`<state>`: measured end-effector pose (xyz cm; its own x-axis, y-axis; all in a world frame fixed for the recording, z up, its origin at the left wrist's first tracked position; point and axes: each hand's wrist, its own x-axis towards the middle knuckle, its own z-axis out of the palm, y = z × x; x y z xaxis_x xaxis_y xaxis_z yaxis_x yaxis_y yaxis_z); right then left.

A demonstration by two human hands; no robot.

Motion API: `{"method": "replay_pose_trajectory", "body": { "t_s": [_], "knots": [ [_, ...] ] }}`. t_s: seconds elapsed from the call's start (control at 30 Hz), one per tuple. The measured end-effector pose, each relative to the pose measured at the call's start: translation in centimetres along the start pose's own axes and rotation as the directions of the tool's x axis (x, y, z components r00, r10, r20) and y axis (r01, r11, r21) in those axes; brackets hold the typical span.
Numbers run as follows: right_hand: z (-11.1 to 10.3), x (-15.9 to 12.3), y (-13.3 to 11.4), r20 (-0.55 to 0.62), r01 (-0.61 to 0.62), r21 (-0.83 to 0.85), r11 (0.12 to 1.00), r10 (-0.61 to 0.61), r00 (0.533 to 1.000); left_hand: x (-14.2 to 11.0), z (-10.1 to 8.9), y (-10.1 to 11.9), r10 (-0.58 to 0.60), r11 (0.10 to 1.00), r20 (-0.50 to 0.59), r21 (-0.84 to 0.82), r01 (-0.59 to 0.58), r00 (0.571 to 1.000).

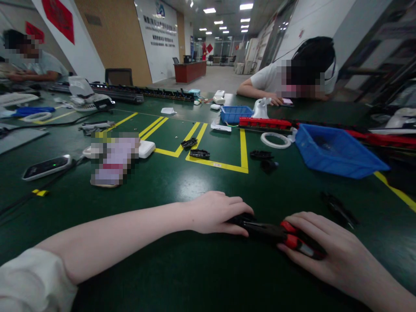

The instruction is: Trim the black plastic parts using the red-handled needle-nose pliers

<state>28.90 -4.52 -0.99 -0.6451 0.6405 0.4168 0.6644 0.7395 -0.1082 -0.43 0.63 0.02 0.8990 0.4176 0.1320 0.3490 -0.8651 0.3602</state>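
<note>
At the front middle of the green table (pixel 156 264), my left hand (pixel 216 213) is closed around a black part (pixel 238 219), most of it hidden by the fingers. My right hand (pixel 320 240) grips pliers (pixel 292 238) by their red and black handles. The dark jaws point left and meet the black part at my left fingertips; whether they bite on it I cannot tell. Right of the pliers lies another black part (pixel 339 210). Farther off are more black parts, one (pixel 199 154) inside the yellow tape lines and one (pixel 261 154) right of them.
A blue bin (pixel 338 151) stands at the right, beside a white ring (pixel 275 140) and a red strip (pixel 264 123). A phone (pixel 113 162) and a white device with a green light (pixel 48 167) lie left. A person (pixel 305 71) leans on the far side.
</note>
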Motion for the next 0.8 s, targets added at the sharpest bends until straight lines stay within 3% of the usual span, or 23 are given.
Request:
{"method": "replay_pose_trajectory", "body": {
  "t_s": [0.57,0.8],
  "knots": [
    [-0.05,-0.07,-0.33,-0.066,0.061,-0.104,0.993,-0.068,0.996,0.08,0.01,-0.02,-0.023,0.999,0.016,-0.022,0.024,1.000],
    [0.02,-0.04,-0.75,-0.048,0.014,-0.058,0.998,-0.017,0.999,0.07,-0.16,0.18,-0.047,0.995,0.045,-0.084,0.051,0.998]
  ]
}}
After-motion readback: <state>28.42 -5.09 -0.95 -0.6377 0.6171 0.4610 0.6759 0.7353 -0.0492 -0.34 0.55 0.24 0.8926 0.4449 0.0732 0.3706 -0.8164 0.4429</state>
